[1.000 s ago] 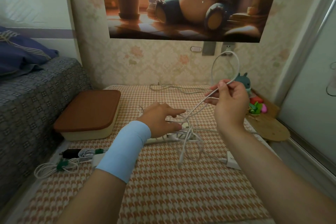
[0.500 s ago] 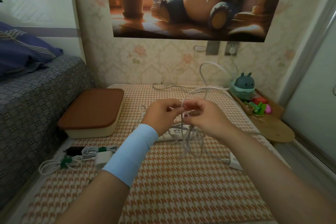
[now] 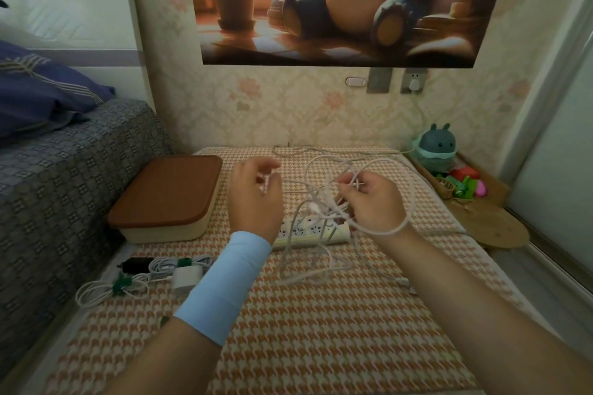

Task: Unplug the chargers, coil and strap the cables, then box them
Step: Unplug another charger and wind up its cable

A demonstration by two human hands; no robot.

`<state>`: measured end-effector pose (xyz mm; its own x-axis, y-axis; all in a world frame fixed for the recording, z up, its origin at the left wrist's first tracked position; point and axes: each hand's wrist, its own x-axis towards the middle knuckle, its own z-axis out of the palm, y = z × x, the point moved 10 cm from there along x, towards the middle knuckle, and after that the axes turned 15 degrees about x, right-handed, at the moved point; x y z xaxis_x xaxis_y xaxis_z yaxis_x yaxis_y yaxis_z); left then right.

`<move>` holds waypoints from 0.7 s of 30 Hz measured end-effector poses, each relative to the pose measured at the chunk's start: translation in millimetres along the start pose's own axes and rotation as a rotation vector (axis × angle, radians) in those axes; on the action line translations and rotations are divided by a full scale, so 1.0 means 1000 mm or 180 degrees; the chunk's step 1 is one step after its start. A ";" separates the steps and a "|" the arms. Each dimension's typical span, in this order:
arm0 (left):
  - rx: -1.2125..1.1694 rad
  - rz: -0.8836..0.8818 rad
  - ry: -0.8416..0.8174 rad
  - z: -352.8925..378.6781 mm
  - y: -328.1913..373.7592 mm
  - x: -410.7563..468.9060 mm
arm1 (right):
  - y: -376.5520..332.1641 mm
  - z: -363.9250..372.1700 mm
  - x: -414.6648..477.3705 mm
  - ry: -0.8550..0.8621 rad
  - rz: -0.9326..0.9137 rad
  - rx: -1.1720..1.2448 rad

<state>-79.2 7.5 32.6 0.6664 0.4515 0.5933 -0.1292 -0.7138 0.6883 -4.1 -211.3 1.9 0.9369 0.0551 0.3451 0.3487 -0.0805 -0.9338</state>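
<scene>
Head cam, only view I've got. I'm coiling the white cable [image 3: 324, 276] rn and it's a mess tbh. My right hand [image 3: 372, 202] is clenched on a bunch of loops, fingertips pinching strands up top, and one loop is riding round my right wrist. My left hand [image 3: 255, 194] is off to the left of the bundle, fingers half curled w/ something small and white at the tips. Prob the cable end, but it's too blurry to call, so can't tell if it's actually gripping.

Key thing for the next move, imo: the loose slack is hanging down and toward me from the right hand, trailing onto the checked mat [image 3: 288, 346] and over the power strip [image 3: 308, 231]. The strip's long axis is running left-right, just under both hands. Left hand is the free one, so I'm guessing it's the one reaching right to feed the next loop. That wrist loop could snag.

Around: the brown-lidded box [image 3: 167, 196] is sitting far-left by the bed, lid on. Near-left there's a strapped cable bundle [image 3: 122, 282] w/ green ties plus a white charger brick [image 3: 186, 277], already done. A plug [image 3: 414, 83] is in the wall socket at far right.
</scene>
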 end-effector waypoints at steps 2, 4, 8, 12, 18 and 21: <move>-0.0192 -0.0641 -0.0393 0.010 -0.025 -0.003 | 0.007 -0.009 0.002 0.0227 0.0186 0.0261; -0.0143 -0.0940 -0.1495 0.042 -0.033 -0.017 | 0.018 -0.010 0.001 0.0322 0.0484 0.0729; -0.0681 -0.1110 -0.2719 0.078 -0.016 -0.050 | 0.034 -0.004 0.000 0.0438 0.0788 0.0935; -0.0987 -0.1114 -0.3064 0.097 -0.013 -0.060 | 0.037 -0.005 0.001 0.0532 0.0868 0.0893; -0.2420 -0.1809 -0.3093 0.107 -0.008 -0.070 | 0.030 -0.006 -0.006 0.0592 0.0883 0.0328; -0.2162 -0.1682 -0.3129 0.110 -0.009 -0.071 | 0.031 -0.015 -0.009 0.0922 0.0901 0.0409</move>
<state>-44.0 -77.0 -61.8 0.9676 -0.1915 -0.1644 0.1616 -0.0299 0.9864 -1.1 -228.8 -28.7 0.9696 -0.2349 0.0687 0.0882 0.0735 -0.9934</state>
